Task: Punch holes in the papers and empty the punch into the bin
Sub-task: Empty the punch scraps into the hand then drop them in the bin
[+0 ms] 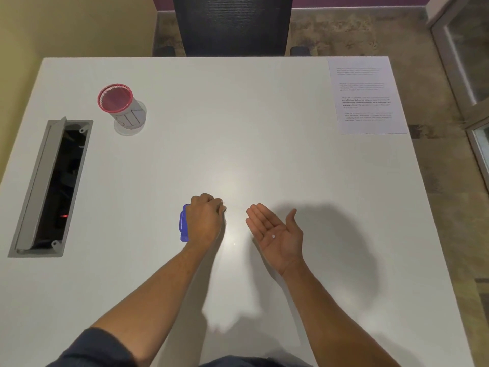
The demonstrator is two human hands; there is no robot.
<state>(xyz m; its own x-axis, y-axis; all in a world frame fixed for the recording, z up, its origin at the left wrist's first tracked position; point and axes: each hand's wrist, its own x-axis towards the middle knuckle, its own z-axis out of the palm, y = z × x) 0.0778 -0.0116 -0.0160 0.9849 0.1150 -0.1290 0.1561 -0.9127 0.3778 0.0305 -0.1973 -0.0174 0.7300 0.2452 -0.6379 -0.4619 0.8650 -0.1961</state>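
Note:
My left hand (205,218) is curled, palm down, over a small blue hole punch (183,223) on the white table (238,144); only the punch's left side shows. My right hand (275,231) is held palm up beside it, fingers straight, with one tiny white paper dot (273,236) lying in the palm. Another speck (234,244) lies on the table between my hands. The bin, a small cup with a red mesh rim (116,100), stands at the far left. Printed papers (366,96) lie at the far right corner.
An open grey cable tray (53,186) is sunk into the table at the left. A dark office chair (232,25) stands behind the far edge. The table's right edge drops to a patterned floor.

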